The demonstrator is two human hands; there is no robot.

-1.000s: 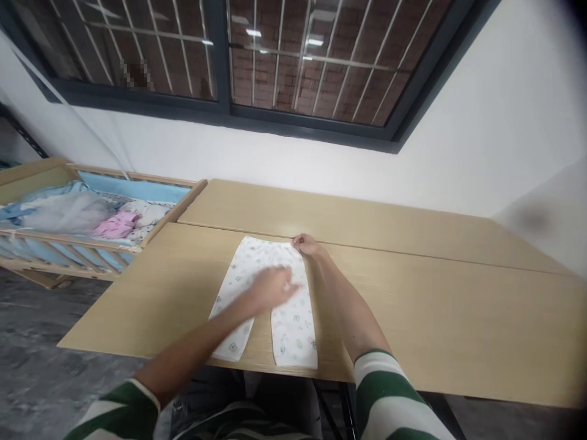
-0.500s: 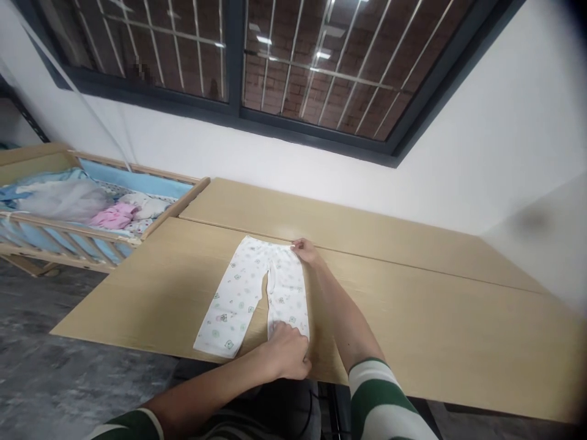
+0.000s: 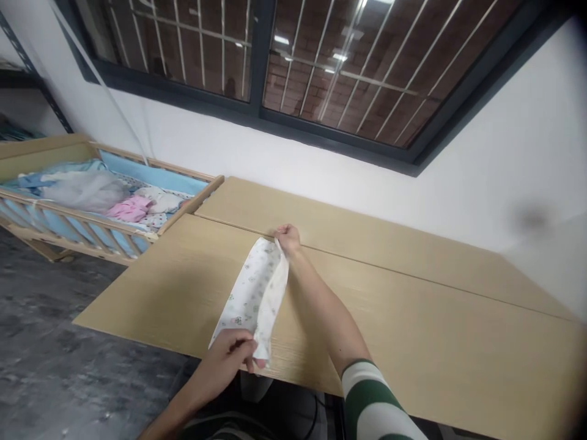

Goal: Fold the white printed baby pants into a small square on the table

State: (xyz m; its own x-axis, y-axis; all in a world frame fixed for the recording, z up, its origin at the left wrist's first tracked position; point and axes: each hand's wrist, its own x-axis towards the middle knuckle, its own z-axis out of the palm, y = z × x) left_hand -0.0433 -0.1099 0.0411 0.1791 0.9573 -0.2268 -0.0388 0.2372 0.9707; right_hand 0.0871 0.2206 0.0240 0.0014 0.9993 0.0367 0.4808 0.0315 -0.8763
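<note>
A pair of small white baby trousers (image 3: 254, 290) with a pale green print lies on a light wooden table (image 3: 413, 318). One leg is lifted and turning over onto the other. My right hand (image 3: 287, 238) is closed on the waistband at the far end. My left hand (image 3: 228, 360) pinches the cuff of the raised leg at the table's near edge.
A wooden cot (image 3: 98, 198) with blue padding stands to the left of the table, holding pink and white clothes (image 3: 132, 208) and a grey bundle. A barred window (image 3: 293, 67) runs along the white wall behind. The floor at left is dark grey.
My left hand went from the middle of the trousers down to the right leg's cuff, took hold of it and lifted it leftward over the other leg. My right hand kept its hold on the waistband.
</note>
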